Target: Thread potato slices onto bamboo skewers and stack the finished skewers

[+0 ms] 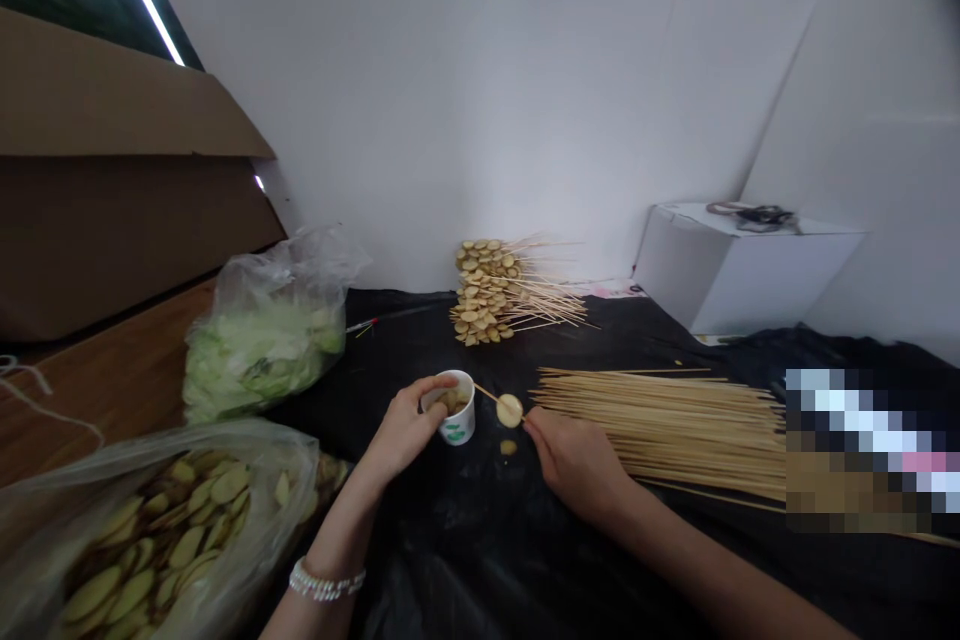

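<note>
Gripping skewer (486, 392), right hand (576, 462), left hand (409, 423) in green-printed cup (457, 431)

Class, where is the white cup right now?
The cup stands on the black sheet just below the centre of the head view, with the left hand at its rim and a loose slice to its right.

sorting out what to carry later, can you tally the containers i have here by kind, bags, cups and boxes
clear plastic bags: 2 (bag of greens, bag of slices)
paper cup: 1
boxes: 2 (white box, brown cardboard box)
total: 5
</note>
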Tool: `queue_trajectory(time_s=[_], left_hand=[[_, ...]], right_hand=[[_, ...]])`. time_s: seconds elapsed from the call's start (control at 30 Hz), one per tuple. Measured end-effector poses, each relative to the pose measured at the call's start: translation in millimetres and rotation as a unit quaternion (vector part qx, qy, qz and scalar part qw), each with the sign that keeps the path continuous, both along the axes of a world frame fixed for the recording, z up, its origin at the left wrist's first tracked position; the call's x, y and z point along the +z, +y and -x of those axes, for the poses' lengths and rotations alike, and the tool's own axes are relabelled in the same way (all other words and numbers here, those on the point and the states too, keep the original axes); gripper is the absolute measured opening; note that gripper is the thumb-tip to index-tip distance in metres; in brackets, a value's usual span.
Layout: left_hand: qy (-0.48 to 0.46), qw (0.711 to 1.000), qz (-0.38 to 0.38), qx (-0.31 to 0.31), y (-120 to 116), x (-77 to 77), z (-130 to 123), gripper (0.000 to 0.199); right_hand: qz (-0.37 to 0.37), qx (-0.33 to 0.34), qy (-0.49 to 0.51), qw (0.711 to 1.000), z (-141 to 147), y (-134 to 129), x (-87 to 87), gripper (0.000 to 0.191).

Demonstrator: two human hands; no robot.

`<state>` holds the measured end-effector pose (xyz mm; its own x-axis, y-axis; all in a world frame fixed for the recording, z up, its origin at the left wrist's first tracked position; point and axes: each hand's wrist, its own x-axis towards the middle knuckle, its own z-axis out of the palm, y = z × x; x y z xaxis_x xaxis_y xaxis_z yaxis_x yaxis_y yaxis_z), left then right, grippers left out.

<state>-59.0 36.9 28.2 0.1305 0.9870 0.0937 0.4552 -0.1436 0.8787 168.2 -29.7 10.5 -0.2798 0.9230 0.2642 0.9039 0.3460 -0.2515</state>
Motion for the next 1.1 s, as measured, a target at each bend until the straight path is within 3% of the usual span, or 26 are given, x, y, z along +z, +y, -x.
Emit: queue_trajectory(time_s=[0.23, 0.33, 0.5, 0.8, 0.93, 1.1], left_hand=[[-0.142, 0.987, 0.073, -0.025, -5, 2.0, -5, 0.048], [-0.158, 0.986, 0.053, -0.017, -5, -0.6, -6, 0.044], [-0.112, 0.993, -0.02, 0.004, 0, -7.5, -4, 0.039], [0.02, 0.995, -0.087, -0.048, -3, 0.2, -1, 0.021], [0.121, 0.981, -0.113, -0.098, -8, 6.9, -2, 0.034], [0.171, 0.973, -0.124, -0.093, -12, 10.7, -3, 0.037]], right_hand=[[-0.017, 0.041, -0.041, 0.998, 0, -1, -0.8, 0.023], [-0.025, 0.046, -0.037, 0.998, -1, -3, 0.2, 0.023], [-0.042, 0.028, -0.016, 0.999, -1, -3, -0.7, 0.026], [-0.059, 0.025, 0.005, 0.998, -3, -1, -3.0, 0.029], [-0.051, 0.025, 0.007, 0.998, -3, 0, -4.6, 0.029], [-0.044, 0.019, 0.005, 0.999, -3, 1, -3.3, 0.028]])
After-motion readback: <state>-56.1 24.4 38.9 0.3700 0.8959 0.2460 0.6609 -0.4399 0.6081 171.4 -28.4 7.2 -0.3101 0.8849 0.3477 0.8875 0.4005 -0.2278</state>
